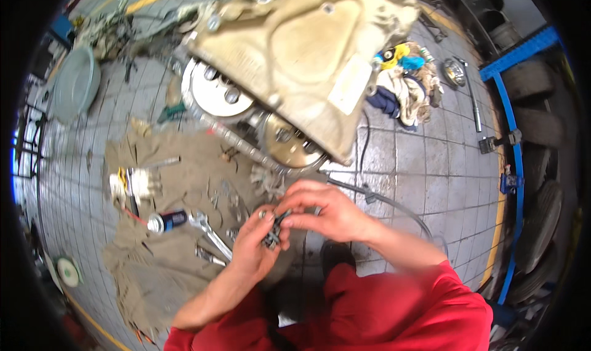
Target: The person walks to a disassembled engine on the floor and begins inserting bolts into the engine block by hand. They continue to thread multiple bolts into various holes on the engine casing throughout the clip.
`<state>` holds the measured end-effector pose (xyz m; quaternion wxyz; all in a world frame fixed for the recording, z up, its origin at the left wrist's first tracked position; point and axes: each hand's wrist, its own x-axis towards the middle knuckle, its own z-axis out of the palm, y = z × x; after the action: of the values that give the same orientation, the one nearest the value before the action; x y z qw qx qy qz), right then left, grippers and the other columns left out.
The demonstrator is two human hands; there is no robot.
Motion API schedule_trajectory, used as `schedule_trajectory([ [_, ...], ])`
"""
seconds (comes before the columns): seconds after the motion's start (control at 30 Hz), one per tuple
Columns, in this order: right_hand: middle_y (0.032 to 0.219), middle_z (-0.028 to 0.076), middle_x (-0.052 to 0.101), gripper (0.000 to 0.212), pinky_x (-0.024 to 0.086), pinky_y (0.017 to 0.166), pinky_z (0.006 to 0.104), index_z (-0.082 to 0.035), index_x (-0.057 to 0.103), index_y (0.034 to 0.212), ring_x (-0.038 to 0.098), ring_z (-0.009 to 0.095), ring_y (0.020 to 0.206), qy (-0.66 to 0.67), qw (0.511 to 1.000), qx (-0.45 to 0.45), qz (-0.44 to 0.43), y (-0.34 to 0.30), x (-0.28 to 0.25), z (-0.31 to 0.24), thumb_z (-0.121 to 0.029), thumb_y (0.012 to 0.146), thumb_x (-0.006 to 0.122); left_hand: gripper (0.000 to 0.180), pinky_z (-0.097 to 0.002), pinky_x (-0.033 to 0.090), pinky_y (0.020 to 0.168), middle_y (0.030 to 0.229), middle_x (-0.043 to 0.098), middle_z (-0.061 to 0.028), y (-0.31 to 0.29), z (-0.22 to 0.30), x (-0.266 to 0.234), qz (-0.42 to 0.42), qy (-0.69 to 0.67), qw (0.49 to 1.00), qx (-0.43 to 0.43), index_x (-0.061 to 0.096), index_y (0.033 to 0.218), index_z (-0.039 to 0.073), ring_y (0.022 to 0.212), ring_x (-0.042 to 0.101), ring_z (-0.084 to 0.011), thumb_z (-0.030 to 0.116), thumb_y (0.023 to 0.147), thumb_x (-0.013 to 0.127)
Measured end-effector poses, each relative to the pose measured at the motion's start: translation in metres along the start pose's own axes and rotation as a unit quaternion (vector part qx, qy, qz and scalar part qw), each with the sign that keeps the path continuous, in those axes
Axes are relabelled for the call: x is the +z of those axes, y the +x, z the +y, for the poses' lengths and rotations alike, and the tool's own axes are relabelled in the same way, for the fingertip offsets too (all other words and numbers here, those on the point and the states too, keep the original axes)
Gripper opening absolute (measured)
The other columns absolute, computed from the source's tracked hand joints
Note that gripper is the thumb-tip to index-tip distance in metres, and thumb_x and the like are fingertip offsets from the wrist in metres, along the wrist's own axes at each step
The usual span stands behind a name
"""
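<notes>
My left hand [249, 249] is cupped, its fingers curled round several small grey metal bolts [271, 238]. My right hand [326, 210] reaches over from the right, thumb and fingertips closed on one of those bolts just above the left palm. Its exact shape is partly hidden by the fingers. Both hands are in front of a large engine, which has a beige metal cover [301, 49] on top. Two round sprocket wheels, a silver one [212, 92] and a brassy one [286, 146], show along the cover's lower edge, with a chain round them.
Left of my hands, a brown cloth [178, 185] on the tiled floor bears a spray can [167, 221], wrenches [212, 236] and a white glove [140, 183]. A heap of rags [406, 92] lies right of the engine. A hose [388, 201] crosses the floor. Tyres [542, 228] stand behind a blue rack [516, 185].
</notes>
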<state>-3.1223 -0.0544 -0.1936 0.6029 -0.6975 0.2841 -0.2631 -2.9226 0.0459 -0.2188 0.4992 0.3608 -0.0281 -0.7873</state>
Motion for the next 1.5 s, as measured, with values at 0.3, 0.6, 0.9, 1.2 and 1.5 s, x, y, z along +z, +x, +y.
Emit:
schedule_trajectory([
  [0.3, 0.112, 0.008, 0.064, 0.025, 0.057, 0.077, 0.0372, -0.008, 0.073, 0.116, 0.072, 0.025, 0.085, -0.083, 0.996, -0.014, 0.022, -0.007, -0.002, -0.004, -0.024, 0.097, 0.078, 0.028, -0.0298, 0.046, 0.064, 0.099, 0.061, -0.0015, 0.010, -0.005, 0.002, -0.001, -0.024, 0.999, -0.040, 0.060, 0.131, 0.010, 0.081, 0.059, -0.0164, 0.028, 0.110, 0.057],
  [0.6, 0.086, 0.011, 0.075, 0.034, 0.056, 0.076, 0.0441, -0.006, 0.067, 0.124, 0.074, 0.031, 0.083, -0.054, 0.995, 0.079, -0.037, -0.007, -0.013, -0.002, -0.025, 0.097, 0.073, 0.025, -0.0301, 0.045, 0.060, 0.096, 0.060, -0.0019, 0.010, -0.008, -0.003, 0.001, -0.014, 0.998, -0.056, 0.058, 0.127, 0.010, 0.077, 0.058, -0.0169, 0.028, 0.109, 0.058],
  [0.9, 0.081, 0.010, 0.076, 0.026, 0.055, 0.071, 0.0427, -0.006, 0.064, 0.113, 0.074, 0.028, 0.073, 0.033, 0.998, 0.054, 0.026, -0.043, -0.017, -0.005, -0.025, 0.097, 0.073, 0.024, -0.0263, 0.046, 0.061, 0.096, 0.060, -0.0057, 0.003, 0.024, 0.048, 0.028, 0.132, 0.976, -0.173, 0.059, 0.122, 0.007, 0.074, 0.056, -0.0154, 0.028, 0.111, 0.056],
  [1.2, 0.072, 0.010, 0.074, 0.027, 0.053, 0.062, 0.0396, -0.005, 0.057, 0.110, 0.071, 0.024, 0.060, 0.107, 0.981, 0.061, 0.149, -0.091, -0.037, 0.005, -0.025, 0.098, 0.070, 0.026, -0.0224, 0.040, 0.051, 0.103, 0.067, -0.0199, 0.029, 0.010, 0.100, 0.035, 0.211, 0.945, -0.249, 0.063, 0.125, 0.005, 0.074, 0.058, -0.0165, 0.027, 0.112, 0.056],
  [1.5, 0.081, 0.012, 0.074, 0.025, 0.055, 0.066, 0.0463, -0.006, 0.059, 0.094, 0.073, 0.035, 0.074, 0.114, 0.987, -0.018, 0.110, -0.082, -0.063, 0.021, -0.027, 0.097, 0.071, 0.045, -0.0234, 0.037, 0.056, 0.098, 0.057, -0.0099, 0.017, 0.012, 0.099, 0.061, 0.235, 0.937, -0.253, 0.050, 0.143, -0.002, 0.074, 0.053, -0.0163, 0.030, 0.112, 0.056],
])
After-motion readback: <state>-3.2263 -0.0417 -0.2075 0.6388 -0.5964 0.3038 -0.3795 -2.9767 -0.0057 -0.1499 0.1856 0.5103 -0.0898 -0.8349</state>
